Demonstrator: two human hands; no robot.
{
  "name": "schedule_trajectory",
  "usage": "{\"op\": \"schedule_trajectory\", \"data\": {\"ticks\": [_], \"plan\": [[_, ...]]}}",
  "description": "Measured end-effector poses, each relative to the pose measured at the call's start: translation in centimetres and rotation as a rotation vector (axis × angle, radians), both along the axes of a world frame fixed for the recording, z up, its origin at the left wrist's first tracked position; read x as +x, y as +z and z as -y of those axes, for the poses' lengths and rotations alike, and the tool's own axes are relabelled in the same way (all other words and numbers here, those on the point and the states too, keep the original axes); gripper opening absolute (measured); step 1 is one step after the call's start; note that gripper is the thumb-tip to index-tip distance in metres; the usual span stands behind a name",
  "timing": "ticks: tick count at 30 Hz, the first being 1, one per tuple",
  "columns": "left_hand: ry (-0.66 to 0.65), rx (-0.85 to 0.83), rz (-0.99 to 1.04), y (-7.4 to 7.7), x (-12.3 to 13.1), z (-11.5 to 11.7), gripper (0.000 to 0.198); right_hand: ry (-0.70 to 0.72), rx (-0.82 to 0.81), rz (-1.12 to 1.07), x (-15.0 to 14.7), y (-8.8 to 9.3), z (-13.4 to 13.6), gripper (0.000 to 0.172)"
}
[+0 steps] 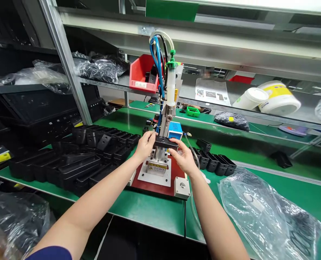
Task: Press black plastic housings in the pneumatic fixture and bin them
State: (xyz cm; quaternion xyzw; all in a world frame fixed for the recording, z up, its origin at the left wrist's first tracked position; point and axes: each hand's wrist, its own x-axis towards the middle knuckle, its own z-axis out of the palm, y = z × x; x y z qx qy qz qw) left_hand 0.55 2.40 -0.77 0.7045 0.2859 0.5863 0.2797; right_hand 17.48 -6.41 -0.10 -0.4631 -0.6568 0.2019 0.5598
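Note:
A black plastic housing (164, 142) lies crosswise at the head of a small bench press (160, 159), under an upright syringe (171, 86) with blue and clear hoses. My left hand (146, 145) grips the housing's left end with fingers closed. On its right end, my right hand (183, 156) holds it between thumb and fingers. The press stands on a dark red base (149, 187) with a metal plate and warning label. A grey button box (182, 187) sits at the base's front right corner.
Many black housings (76, 166) are piled on the left; several more (214, 162) stand in a row on the right. A clear plastic bag (258, 209) covers the right front of the green bench (155, 213). A red bin (142, 76) and white tubs (277, 97) rest on the shelf above.

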Motion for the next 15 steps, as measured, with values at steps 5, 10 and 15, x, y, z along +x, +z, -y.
{"op": "schedule_trajectory", "data": {"ticks": [5, 10, 15], "plan": [[-0.003, -0.013, -0.006, -0.5, 0.0, -0.3, 0.034, -0.007, -0.030, 0.013, 0.0, -0.2, 0.5, 0.037], [-0.012, -0.058, 0.007, -0.5, 0.2, -1.8, 0.036, -0.124, -0.080, 0.069, -1.3, 0.0, 0.6, 0.037], [0.029, -0.057, 0.016, -0.4, 0.0, -2.4, 0.036, -0.138, -0.012, 0.049, -2.3, -0.9, 0.0, 0.034]]}}
